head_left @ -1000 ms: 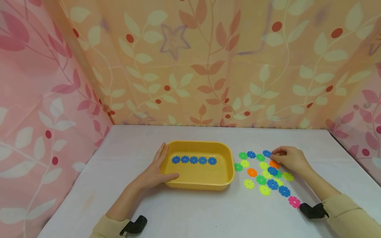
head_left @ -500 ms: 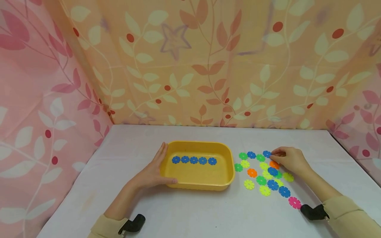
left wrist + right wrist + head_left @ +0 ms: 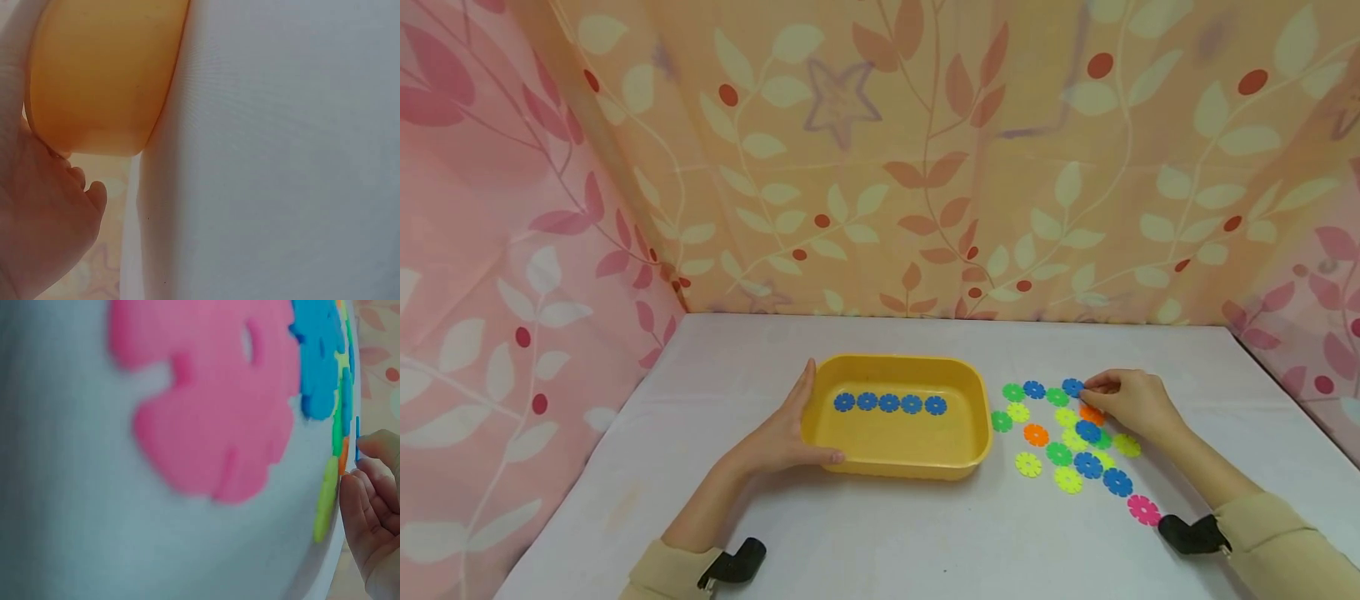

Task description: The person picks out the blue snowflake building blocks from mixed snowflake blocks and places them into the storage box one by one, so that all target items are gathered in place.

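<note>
Five blue discs (image 3: 889, 403) sit lined up in the yellow tray (image 3: 887, 443), centre frame, left hand (image 3: 775, 437) holding its side! At right, the right hand (image 3: 1135, 404) has its grip pinched on another blue disc (image 3: 1071, 386), outside the tray. Four loose blues (image 3: 1087, 466) remain; looks about half done.

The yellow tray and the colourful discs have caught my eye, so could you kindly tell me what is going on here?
A person's left hand grips the left end of the yellow tray, where five blue discs lie in a row. The right hand pinches another blue disc by its edge; whether it is off the white table is hard to tell. More discs in green, yellow, orange, blue and pink lie loose to the right of the tray.
</note>
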A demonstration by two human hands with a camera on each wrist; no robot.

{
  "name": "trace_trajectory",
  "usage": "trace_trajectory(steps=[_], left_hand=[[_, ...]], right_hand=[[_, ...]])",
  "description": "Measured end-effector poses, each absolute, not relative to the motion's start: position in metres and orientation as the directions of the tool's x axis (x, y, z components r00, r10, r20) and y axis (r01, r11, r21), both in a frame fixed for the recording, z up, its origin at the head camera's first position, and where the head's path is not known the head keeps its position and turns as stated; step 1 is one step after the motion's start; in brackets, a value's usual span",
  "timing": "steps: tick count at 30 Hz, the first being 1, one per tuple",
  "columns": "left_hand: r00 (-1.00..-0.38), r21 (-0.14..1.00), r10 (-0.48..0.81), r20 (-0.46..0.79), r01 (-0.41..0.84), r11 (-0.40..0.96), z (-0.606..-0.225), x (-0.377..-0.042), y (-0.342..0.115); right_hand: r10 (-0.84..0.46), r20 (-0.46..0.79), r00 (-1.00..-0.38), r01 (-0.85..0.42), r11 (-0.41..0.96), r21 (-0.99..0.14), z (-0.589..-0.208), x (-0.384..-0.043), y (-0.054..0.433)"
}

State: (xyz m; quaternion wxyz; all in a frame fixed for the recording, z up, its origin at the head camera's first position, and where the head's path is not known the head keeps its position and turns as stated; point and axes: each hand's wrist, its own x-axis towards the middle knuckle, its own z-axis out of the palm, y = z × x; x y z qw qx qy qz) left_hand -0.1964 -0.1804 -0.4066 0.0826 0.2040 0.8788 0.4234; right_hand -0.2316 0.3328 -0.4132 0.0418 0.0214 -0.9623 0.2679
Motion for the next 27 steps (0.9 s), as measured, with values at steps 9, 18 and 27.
trace_trajectory(steps=[9,18,27], left_hand=[[-0.904,0.784,0.427,0.025,0.283,0.553,-0.407,-0.197,-0.181],[-0.905,0.781,0.426,0.01,0.273,0.562,-0.408,-0.198,-0.179],[-0.903,0.787,0.43,0.019,0.279,0.55,-0.409,-0.198,-0.18]], right_hand=[[-0.02,0.115,-0.993,-0.09,0.759,-0.645,-0.393,-0.228,0.304],[-0.146,0.037,-0.989,-0.111,0.543,-0.832,-0.366,-0.222,0.233],[-0.341,0.032,-0.94,-0.183,0.419,-0.889,-0.359,-0.218,0.157]])
